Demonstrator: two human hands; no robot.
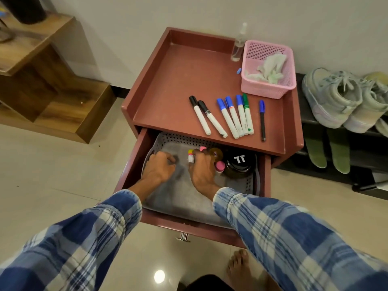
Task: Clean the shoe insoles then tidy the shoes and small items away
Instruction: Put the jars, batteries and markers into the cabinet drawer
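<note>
Inside the grey tray [168, 136], left hand [159, 168] curls near its left wall, grip unclear; right hand [201, 170] pinches a yellow-capped tube [190, 158]; black jar [239, 164] just right, bare tray floor between hands.

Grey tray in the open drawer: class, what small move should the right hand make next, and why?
Probably release the small tube into the grey tray near the black jar: the right hand grips it low inside the tray, a pink-capped bottle already sits there, and markers lie on the cabinet top.
</note>
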